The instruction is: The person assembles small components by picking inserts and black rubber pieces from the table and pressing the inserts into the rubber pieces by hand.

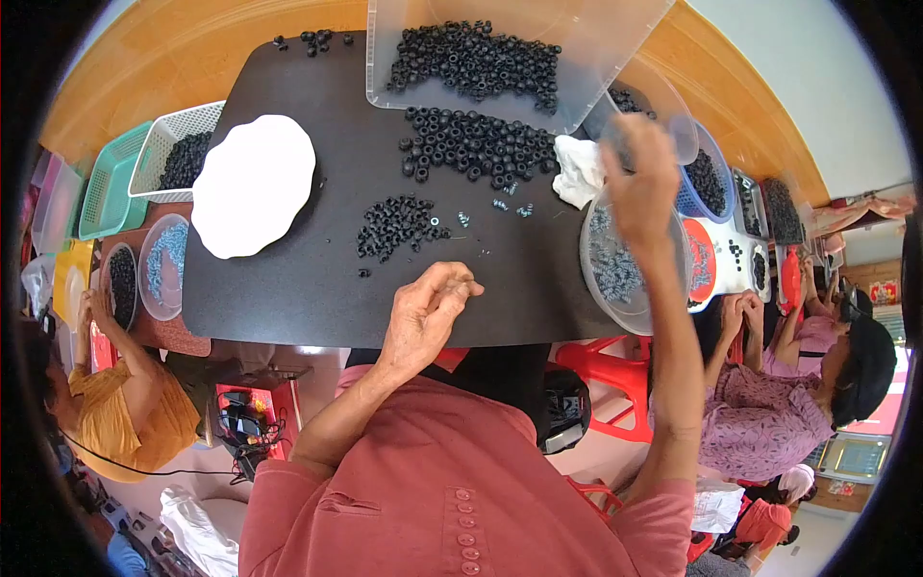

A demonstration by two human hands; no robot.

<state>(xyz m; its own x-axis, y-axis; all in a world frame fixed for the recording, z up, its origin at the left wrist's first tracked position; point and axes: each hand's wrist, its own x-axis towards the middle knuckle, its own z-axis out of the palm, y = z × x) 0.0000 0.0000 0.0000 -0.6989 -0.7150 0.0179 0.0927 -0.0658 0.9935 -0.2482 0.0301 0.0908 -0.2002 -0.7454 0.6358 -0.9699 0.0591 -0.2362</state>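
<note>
My left hand (431, 313) is above the table's near edge, fingers curled and thumb pressed against them. Whatever it may hold is too small to make out. Raised at the right, my right hand (641, 178) is smeared by motion, so its fingers do not read clearly. It is over a clear round tub (642, 313) of small blue-grey pieces and beside a crumpled white cloth (579, 171). Just beyond my left hand lies a pile of small black parts (394, 229). Farther back spreads a heap of larger black ring-like parts (476, 144). A few blue-grey pieces (500, 205) lie between.
A large clear bin (380, 91) with black parts lies at the far edge. A white scalloped plate (255, 188) is at the left, near baskets and tubs. More containers line the right, including a blue basket (726, 159). People sit at both sides; a red stool (615, 385) stands below.
</note>
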